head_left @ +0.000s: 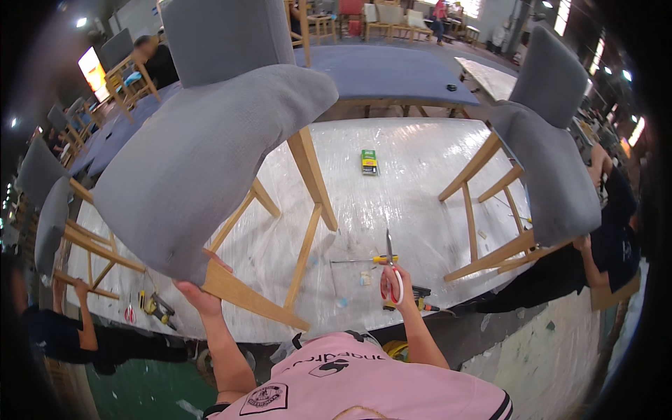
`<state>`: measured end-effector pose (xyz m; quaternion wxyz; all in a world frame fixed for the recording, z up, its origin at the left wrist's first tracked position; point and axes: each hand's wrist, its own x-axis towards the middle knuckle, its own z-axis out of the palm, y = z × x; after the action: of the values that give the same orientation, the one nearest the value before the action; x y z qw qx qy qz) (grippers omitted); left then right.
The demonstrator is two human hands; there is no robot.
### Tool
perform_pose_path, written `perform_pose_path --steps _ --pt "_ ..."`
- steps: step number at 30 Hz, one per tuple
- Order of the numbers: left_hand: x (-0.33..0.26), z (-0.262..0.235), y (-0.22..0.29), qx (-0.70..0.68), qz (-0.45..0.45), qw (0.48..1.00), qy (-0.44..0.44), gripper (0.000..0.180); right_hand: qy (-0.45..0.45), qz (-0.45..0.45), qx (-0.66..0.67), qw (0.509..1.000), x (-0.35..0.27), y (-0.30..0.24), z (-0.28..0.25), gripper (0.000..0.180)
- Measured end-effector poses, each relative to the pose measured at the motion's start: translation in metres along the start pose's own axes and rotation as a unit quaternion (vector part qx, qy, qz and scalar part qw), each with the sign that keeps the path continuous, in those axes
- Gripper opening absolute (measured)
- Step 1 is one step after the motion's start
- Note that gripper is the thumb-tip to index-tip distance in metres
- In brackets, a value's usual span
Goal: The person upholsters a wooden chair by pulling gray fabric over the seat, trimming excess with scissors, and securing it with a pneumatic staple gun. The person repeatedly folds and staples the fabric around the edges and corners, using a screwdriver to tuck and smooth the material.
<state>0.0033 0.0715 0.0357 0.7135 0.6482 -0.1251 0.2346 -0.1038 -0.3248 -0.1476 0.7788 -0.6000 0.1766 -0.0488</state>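
So your left hand (pixel 201 297) is curled around the front corner of the grey upholstered chair (pixel 189 161), fingers wrapping where seat meets wooden leg, probably to steady it. Your right hand (pixel 399 280) is closed on the scissors (pixel 389 243), handles in your fist and blades pointing away from you, which looks like a sensible way to keep the tips off that fabric. The chair is over the left half of the table (pixel 406 147), right in front of you; can't tell if every foot is down. Clear plastic covers the tabletop, I'd guess against scratches.

Count-wise: one screwdriver (pixel 380 259) with a yellow handle just beyond your right hand, one power drill (pixel 421 299) beside that hand, maybe parked there for easy reach, and one green-and-yellow box (pixel 369 162) farther up. Two more grey chairs flank yours, a right-hand chair (pixel 560 168) and a left-hand chair (pixel 52 217), each with a co-worker's hand near it. Over left: a second drill (pixel 161 309) and a second pair of scissors (pixel 129 313).
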Motion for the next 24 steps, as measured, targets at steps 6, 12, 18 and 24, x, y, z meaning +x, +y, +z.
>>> perform_pose_path --steps 6,12,18,24 --pt "0.027 0.001 -0.056 0.088 0.014 0.996 0.032 0.088 -0.041 -0.088 0.022 0.995 0.005 -0.027 0.066 0.039" --pt "0.032 0.113 0.026 -0.037 0.008 0.989 -0.145 0.055 -0.010 -0.095 0.061 0.994 -0.044 -0.016 0.079 0.032" --pt "0.035 0.166 0.057 -0.006 -0.030 0.964 -0.265 0.057 0.029 -0.107 -0.076 0.991 -0.096 -0.114 0.061 0.035" --pt "0.026 0.206 0.012 -0.059 0.170 0.970 -0.165 0.070 0.028 -0.251 -0.168 0.953 -0.119 -0.190 0.063 0.053"
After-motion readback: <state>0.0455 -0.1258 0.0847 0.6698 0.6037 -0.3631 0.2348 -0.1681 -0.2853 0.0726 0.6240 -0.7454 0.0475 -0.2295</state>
